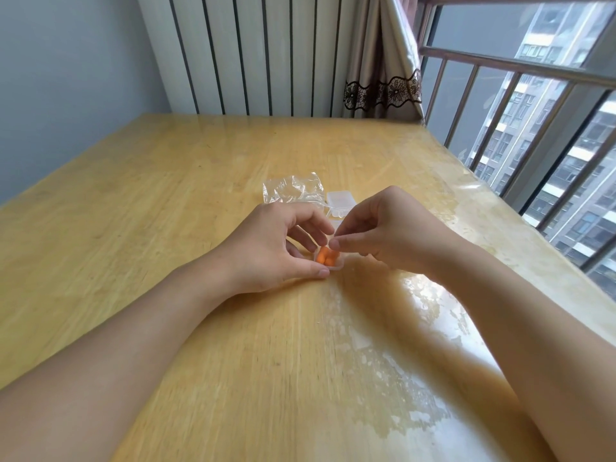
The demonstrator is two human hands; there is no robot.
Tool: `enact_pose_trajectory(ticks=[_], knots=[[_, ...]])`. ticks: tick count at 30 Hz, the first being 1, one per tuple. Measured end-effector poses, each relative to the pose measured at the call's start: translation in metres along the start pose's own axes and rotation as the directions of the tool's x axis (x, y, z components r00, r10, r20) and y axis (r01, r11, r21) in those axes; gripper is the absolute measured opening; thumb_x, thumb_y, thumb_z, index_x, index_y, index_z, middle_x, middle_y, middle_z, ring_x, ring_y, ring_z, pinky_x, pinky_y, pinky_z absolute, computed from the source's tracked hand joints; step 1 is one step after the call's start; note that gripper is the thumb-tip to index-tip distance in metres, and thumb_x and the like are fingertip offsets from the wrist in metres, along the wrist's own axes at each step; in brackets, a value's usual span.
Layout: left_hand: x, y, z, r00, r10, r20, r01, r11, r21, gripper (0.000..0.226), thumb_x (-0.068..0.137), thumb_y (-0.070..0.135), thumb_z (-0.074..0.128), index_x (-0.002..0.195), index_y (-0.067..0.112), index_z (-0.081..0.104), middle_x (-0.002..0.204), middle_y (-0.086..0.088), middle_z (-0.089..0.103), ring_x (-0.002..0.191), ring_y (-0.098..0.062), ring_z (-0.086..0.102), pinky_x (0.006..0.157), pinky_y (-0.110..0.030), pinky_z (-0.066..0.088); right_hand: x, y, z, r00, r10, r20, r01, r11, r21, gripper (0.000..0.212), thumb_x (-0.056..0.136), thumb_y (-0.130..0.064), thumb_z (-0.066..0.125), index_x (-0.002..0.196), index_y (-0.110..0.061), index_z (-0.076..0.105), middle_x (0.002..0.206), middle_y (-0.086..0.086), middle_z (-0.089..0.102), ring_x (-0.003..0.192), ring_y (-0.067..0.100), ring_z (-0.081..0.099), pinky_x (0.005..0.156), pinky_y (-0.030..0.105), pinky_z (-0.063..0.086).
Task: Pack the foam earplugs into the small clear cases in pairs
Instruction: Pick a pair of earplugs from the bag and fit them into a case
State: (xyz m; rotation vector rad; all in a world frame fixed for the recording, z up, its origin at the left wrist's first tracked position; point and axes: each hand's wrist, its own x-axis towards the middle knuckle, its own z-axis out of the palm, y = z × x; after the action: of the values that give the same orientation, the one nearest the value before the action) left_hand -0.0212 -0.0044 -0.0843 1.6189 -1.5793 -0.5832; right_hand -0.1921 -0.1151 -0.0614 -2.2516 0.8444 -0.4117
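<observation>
- My left hand [266, 243] has its fingers curled around the small clear case [328, 261] on the table [150, 201]; my thumb presses its near edge.
- My right hand [383, 233] pinches over the case; thumb and forefinger are closed above the orange earplugs [324, 255] inside it.
- Behind the case lie another clear case [340, 199] and a plastic bag [293, 190].

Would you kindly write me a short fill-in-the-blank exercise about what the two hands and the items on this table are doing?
1. The earplugs in the small clear case are ____ in colour.
2. The left hand holds the case with its thumb at the case's ____ edge.
3. The crumpled clear plastic bag lies ____ the hands, farther from the person.
4. The right hand is on the side of the table nearer the ____.

Missing words: orange; near; beyond; window
</observation>
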Motion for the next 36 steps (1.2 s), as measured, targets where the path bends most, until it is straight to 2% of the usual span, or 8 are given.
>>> enact_pose_trajectory(ticks=[5, 13, 18, 23, 28, 30, 32, 36], knots=[[0.0, -0.001, 0.0, 1.0, -0.004, -0.007, 0.004, 1.0, -0.006, 0.049, 0.062, 0.009, 0.095, 0.1, 0.03, 0.072, 0.087, 0.008, 0.073, 0.088, -0.008, 0.071, 0.073, -0.028, 0.062, 0.0, 0.001, 0.007, 0.999, -0.037, 0.016, 0.038, 0.996, -0.084, 0.009, 0.075, -0.03, 0.087, 0.078, -0.024, 0.082, 0.066, 0.003, 0.073, 0.046, 0.001, 0.047, 0.044, 0.015, 0.034], [0.001, -0.002, 0.001, 1.0, -0.011, -0.014, 0.01, 1.0, -0.021, 0.049, 0.063, 0.006, 0.094, 0.102, 0.024, 0.072, 0.089, 0.003, 0.073, 0.083, -0.007, 0.071, 0.07, -0.023, 0.06, 0.003, 0.004, -0.006, 0.995, -0.004, -0.098, 0.014, 0.995, 0.099, 0.009, 0.08, -0.016, 0.084, 0.083, -0.013, 0.076, 0.069, -0.004, 0.072, 0.049, 0.01, 0.056, 0.05, 0.029, 0.049], [0.001, -0.001, 0.001, 0.999, -0.019, -0.027, 0.019, 1.0, -0.022, 0.049, 0.062, 0.008, 0.095, 0.098, 0.03, 0.07, 0.091, 0.006, 0.071, 0.086, -0.007, 0.072, 0.071, -0.024, 0.06, 0.003, 0.006, 0.001, 0.993, -0.073, -0.089, 0.063, 0.992, -0.112, 0.026, 0.084, -0.018, 0.081, 0.109, -0.017, 0.074, 0.1, -0.005, 0.074, 0.051, -0.012, 0.057, 0.046, 0.006, 0.039], [0.0, 0.001, 0.001, 0.996, -0.049, -0.078, 0.046, 0.998, -0.045, 0.058, 0.059, 0.009, 0.096, 0.099, 0.025, 0.058, 0.1, 0.002, 0.059, 0.086, -0.014, 0.073, 0.074, -0.036, 0.064, 0.003, 0.004, -0.002, 0.99, -0.094, -0.105, 0.087, 0.994, -0.068, 0.013, 0.082, -0.009, 0.08, 0.094, -0.015, 0.078, 0.087, -0.005, 0.075, 0.047, -0.006, 0.056, 0.042, 0.006, 0.037], [-0.001, 0.003, 0.001, 0.997, -0.047, -0.066, 0.046, 0.999, -0.008, 0.06, 0.06, 0.016, 0.096, 0.105, 0.03, 0.059, 0.104, 0.01, 0.062, 0.084, -0.008, 0.072, 0.074, -0.029, 0.063, -0.005, -0.002, -0.014, 0.984, -0.17, 0.048, 0.177, 0.954, -0.241, 0.017, 0.077, -0.025, 0.086, 0.091, -0.031, 0.08, 0.067, -0.031, 0.066, 0.067, 0.003, 0.064, 0.053, 0.01, 0.042], [-0.002, 0.004, 0.001, 0.998, -0.029, -0.047, 0.03, 0.999, 0.021, 0.045, 0.064, 0.016, 0.094, 0.095, 0.028, 0.065, 0.095, 0.012, 0.066, 0.076, -0.001, 0.069, 0.071, -0.024, 0.061, -0.007, -0.005, -0.015, 0.979, -0.171, 0.106, 0.193, 0.95, -0.247, 0.015, 0.077, -0.041, 0.084, 0.089, -0.035, 0.08, 0.064, -0.022, 0.067, 0.071, 0.01, 0.068, 0.051, 0.013, 0.046], [-0.002, 0.002, 0.001, 0.999, 0.007, -0.034, -0.005, 0.997, 0.071, 0.031, 0.065, 0.018, 0.093, 0.085, 0.023, 0.071, 0.09, 0.009, 0.07, 0.078, -0.003, 0.069, 0.07, -0.026, 0.061, -0.007, -0.005, -0.012, 0.976, -0.182, 0.122, 0.205, 0.955, -0.216, 0.015, 0.079, -0.05, 0.08, 0.087, -0.037, 0.08, 0.069, -0.007, 0.072, 0.07, 0.02, 0.069, 0.059, 0.03, 0.055], [-0.002, -0.001, -0.004, 0.997, 0.077, -0.009, -0.075, 0.986, 0.152, 0.02, 0.067, 0.027, 0.091, 0.081, 0.023, 0.077, 0.081, 0.006, 0.071, 0.08, -0.008, 0.069, 0.07, -0.031, 0.062, -0.005, -0.004, -0.006, 0.975, -0.21, 0.072, 0.221, 0.938, -0.267, 0.008, 0.08, -0.038, 0.083, 0.086, -0.032, 0.082, 0.077, -0.009, 0.074, 0.073, 0.009, 0.065, 0.066, 0.025, 0.05]])
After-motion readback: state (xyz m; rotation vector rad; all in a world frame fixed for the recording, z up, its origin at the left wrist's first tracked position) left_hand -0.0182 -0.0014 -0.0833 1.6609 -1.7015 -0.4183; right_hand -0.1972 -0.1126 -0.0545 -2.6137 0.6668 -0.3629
